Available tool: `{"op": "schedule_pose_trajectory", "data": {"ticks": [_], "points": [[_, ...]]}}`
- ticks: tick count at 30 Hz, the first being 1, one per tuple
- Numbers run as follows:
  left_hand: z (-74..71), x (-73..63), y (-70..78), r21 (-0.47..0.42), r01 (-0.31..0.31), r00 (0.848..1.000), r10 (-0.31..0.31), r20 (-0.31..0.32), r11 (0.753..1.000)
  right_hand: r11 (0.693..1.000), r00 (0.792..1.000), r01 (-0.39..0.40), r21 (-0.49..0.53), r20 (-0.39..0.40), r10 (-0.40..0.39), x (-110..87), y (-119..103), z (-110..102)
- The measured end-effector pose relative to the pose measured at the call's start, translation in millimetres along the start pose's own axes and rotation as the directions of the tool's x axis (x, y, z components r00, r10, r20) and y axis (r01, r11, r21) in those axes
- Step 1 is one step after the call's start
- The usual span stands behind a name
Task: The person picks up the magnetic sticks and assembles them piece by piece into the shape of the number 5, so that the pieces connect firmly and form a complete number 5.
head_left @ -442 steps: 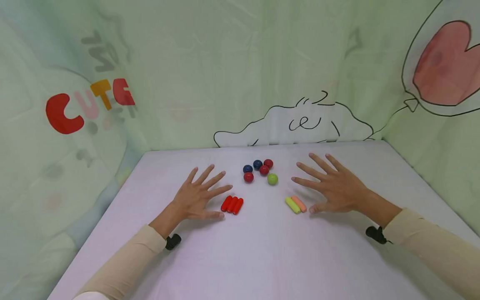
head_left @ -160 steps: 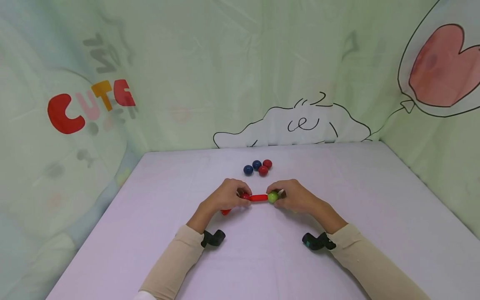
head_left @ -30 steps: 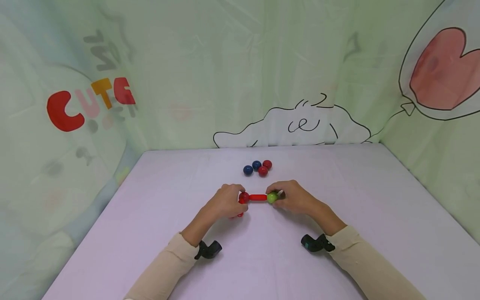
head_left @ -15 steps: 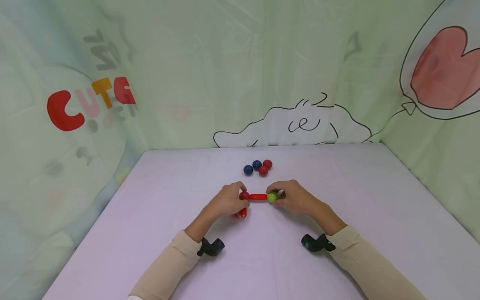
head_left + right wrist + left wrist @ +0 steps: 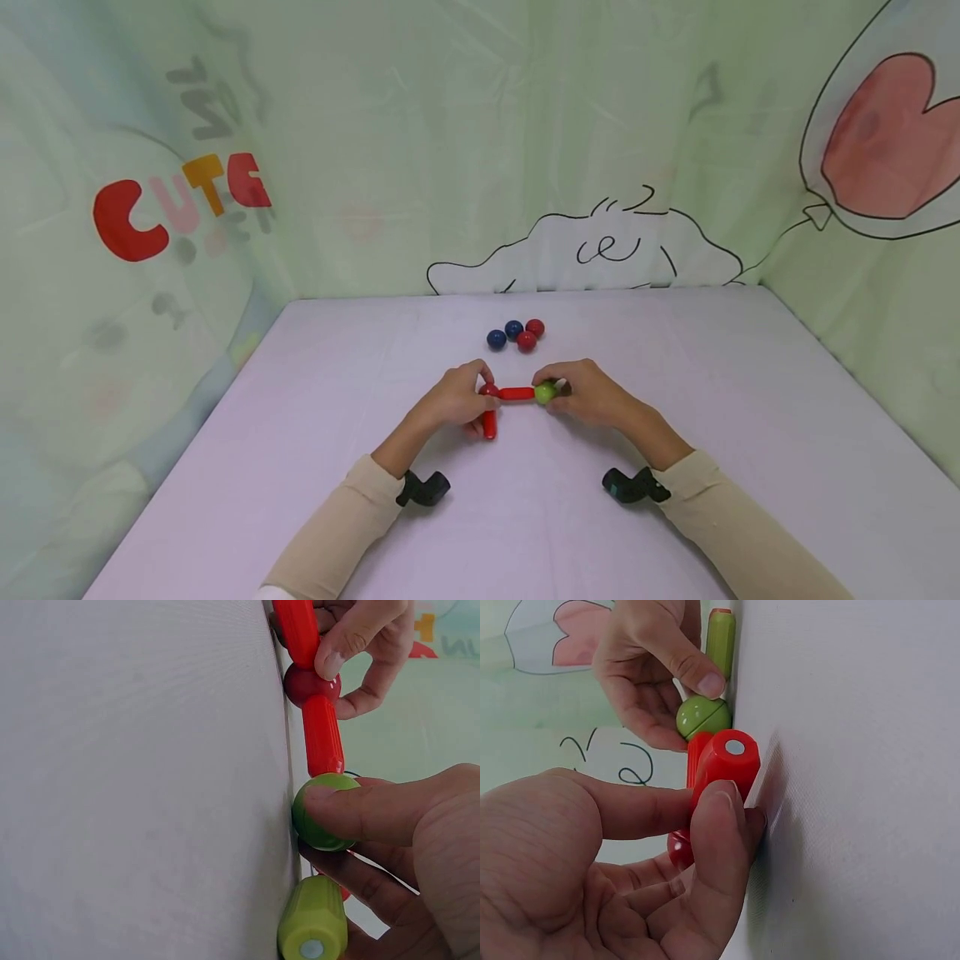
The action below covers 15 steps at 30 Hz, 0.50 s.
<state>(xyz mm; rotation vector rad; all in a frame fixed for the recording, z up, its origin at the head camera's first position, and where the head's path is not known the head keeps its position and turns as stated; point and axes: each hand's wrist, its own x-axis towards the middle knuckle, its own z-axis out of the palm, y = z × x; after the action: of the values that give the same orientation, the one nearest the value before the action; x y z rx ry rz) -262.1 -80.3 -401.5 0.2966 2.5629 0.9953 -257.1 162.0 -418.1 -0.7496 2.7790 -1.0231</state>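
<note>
My left hand (image 5: 459, 397) pinches a red ball (image 5: 304, 686) between thumb and fingers. From that ball a red magnetic stick (image 5: 516, 393) runs across to a green ball (image 5: 545, 393), which my right hand (image 5: 588, 394) holds between thumb and fingers. A second red stick (image 5: 490, 423) meets the red ball and points toward the front of the table, making a corner; the left thumb and fingers lie at the joint. Its free end shows a silvery magnet in the left wrist view. A yellow-green stick (image 5: 319, 911) lies beside the right fingers, hidden from the head view.
Farther back on the white table (image 5: 555, 508) two blue balls (image 5: 497, 339) and two red balls (image 5: 527, 341) sit in a cluster. A printed green curtain (image 5: 375, 167) surrounds the table's back and sides.
Over the last second the second red stick has swung out from under the left hand to point frontward. Earlier the hands were spread, with sticks and balls lying loose. The right hand stays nearly still.
</note>
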Motion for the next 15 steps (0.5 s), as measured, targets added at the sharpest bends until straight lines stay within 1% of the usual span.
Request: {"op": "schedule_pose_trajectory", "data": {"ticks": [9, 15], "points": [[-1.8, -2.4, -1.8, -0.026, -0.019, 1.0, 0.02, 0.017, 0.999, 1.0, 1.0, -0.008, 0.012, 0.002, 0.008, -0.8, -1.4, 0.3], [-4.1, -1.5, -6.0, -0.007, -0.042, 0.999, 0.042, 0.021, 0.999, 1.0, 1.0, -0.011, 0.014, 0.004, 0.011, -0.9, -2.1, -1.2]]}}
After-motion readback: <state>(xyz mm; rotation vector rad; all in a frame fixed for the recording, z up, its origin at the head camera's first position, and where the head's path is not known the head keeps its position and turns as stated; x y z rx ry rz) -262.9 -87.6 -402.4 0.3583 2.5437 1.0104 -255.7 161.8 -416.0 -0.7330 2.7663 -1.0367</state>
